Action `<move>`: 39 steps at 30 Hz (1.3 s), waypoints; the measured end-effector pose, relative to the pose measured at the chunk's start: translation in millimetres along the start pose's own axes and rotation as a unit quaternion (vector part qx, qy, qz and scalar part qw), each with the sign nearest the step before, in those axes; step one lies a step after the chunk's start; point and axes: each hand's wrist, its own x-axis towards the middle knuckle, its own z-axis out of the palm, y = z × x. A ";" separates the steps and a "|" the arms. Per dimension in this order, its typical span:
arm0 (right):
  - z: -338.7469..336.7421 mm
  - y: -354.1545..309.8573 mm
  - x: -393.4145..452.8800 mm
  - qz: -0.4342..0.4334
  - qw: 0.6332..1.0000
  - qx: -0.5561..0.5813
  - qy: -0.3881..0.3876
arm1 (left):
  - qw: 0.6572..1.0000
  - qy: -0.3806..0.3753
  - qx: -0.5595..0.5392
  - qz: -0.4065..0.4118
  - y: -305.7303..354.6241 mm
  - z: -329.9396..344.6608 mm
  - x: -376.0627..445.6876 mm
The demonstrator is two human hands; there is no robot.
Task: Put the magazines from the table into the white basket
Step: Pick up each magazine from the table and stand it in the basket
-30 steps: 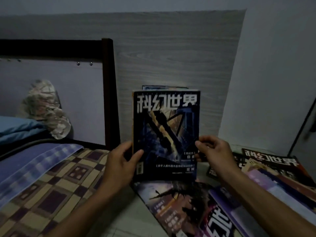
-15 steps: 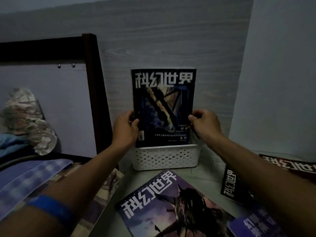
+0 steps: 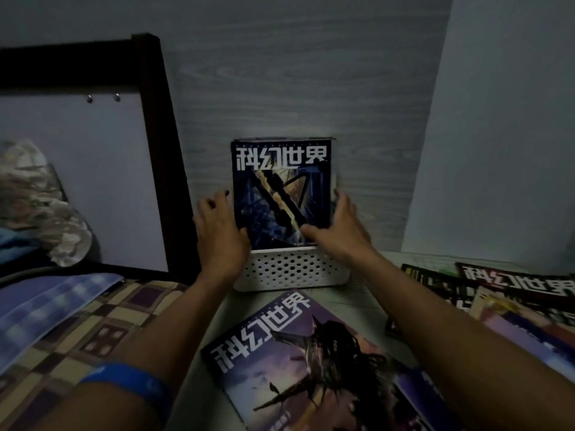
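We take the white basket (image 3: pixel 291 270) as our landmark: it stands at the back of the worktop (image 3: pixel 357 298), against the wood-grain wall (image 3: pixel 295 73), with the bed (image 3: pixel 77 321) off to its left. Half a second ago the dark-blue magazine (image 3: pixel 281 194) was held above the basket with only its foot near the rim; now its lower edge is down inside the basket and it stands upright, leaning on at least one more copy behind it whose top edge just shows. That reads to us as this magazine delivered, or within a moment of it. In front of the basket a purple-covered magazine (image 3: pixel 311 362) lies flat on the worktop, and to the basket's right a loose pile of magazines (image 3: pixel 504 297) waits, so much of the job remains. Our left hand (image 3: pixel 219 231) has let go: its fingers (image 3: pixel 214 199) are spread apart beside the cover's left edge. Our right hand (image 3: pixel 337 227) still rests on the cover's lower right corner, thumb across the front, fingers loosely open rather than clamped.
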 end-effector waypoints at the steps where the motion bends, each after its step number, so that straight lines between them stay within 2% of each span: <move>1: -1.9 1.0 -8.1 -0.015 1.000 0.023 -0.015 | 1.000 0.000 0.012 0.000 0.2 -2.4 -6.1; 4: -18.1 12.4 -46.5 -0.065 0.994 0.078 0.047 | 0.999 -0.028 -0.020 0.026 -5.9 -15.7 -43.0; 7: -38.5 32.8 -93.4 -0.128 0.990 0.013 0.063 | 0.995 -0.067 -0.053 0.042 -15.5 -37.7 -103.0; 9: -50.7 42.4 -119.2 -0.129 0.991 -0.035 0.019 | 0.994 -0.093 -0.057 0.014 -17.0 -51.1 -138.4; 12: -63.4 48.0 -148.6 -0.085 0.982 -0.136 -0.099 | 0.989 -0.121 -0.068 -0.056 -9.7 -75.0 -175.5; 15: -65.9 41.1 -166.1 -0.046 0.937 -0.287 -0.194 | 0.983 -0.144 -0.049 -0.103 2.8 -97.2 -198.6; 16: -64.3 37.4 -168.2 -0.041 0.927 -0.311 -0.204 | 0.975 -0.157 -0.085 -0.133 7.3 -100.4 -203.6; 17: -62.6 32.6 -170.5 -0.035 0.923 -0.320 -0.209 | 0.955 -0.169 -0.161 -0.183 13.3 -103.8 -206.1; 18: -61.3 27.5 -172.7 -0.027 0.922 -0.321 -0.214 | 0.918 -0.171 -0.256 -0.249 20.6 -108.4 -204.8; 20: -60.4 19.3 -179.1 -0.014 0.924 -0.312 -0.222 | 0.828 -0.130 -0.390 -0.382 23.4 -116.5 -192.1; 21: -59.9 18.2 -183.7 -0.006 0.928 -0.294 -0.226 | 0.790 -0.121 -0.418 -0.433 20.0 -121.7 -184.0; 23: -58.7 14.3 -195.6 0.002 0.939 -0.245 -0.241 | 0.731 -0.165 -0.448 -0.488 13.7 -133.4 -174.1; 25: -55.3 9.8 -204.8 -0.003 0.942 -0.220 -0.255 | 0.701 -0.242 -0.450 -0.497 13.4 -137.7 -177.2; 26: -52.2 8.2 -209.2 -0.005 0.940 -0.217 -0.262 | 0.705 -0.268 -0.438 -0.489 15.8 -136.9 -181.5; 27: -49.1 6.5 -211.8 -0.005 0.941 -0.213 -0.265 | 0.729 -0.272 -0.424 -0.464 18.7 -136.7 -184.8; 28: -47.2 4.4 -213.2 0.001 0.944 -0.200 -0.262 | 0.766 -0.256 -0.413 -0.420 21.2 -136.4 -187.0; 29: -46.4 3.1 -212.9 0.011 0.954 -0.165 -0.252 | 0.804 -0.235 -0.407 -0.364 22.9 -137.9 -187.7; 31: -49.1 -3.9 -209.6 0.035 0.974 -0.009 -0.222 | 0.847 -0.217 -0.417 -0.247 27.4 -149.3 -182.8; 32: -52.5 -10.6 -205.5 0.042 0.975 0.099 -0.193 | 0.861 -0.210 -0.424 -0.190 30.2 -157.9 -176.3; 34: -64.0 -29.0 -196.2 0.036 0.954 0.275 -0.111 | 0.885 -0.174 -0.420 -0.097 36.2 -172.5 -157.1; 35: -71.6 -37.9 -192.4 0.014 0.947 0.310 -0.078 | 0.898 -0.142 -0.411 -0.060 38.6 -177.6 -145.9; 37: -82.9 -50.8 -187.0 -0.051 0.950 0.307 -0.033 | 0.912 -0.097 -0.399 -0.010 42.2 -184.4 -127.4; 39: -84.2 -56.7 -187.4 -0.089 0.956 0.281 -0.013 | 0.915 -0.096 -0.391 0.017 37.9 -181.4 -122.3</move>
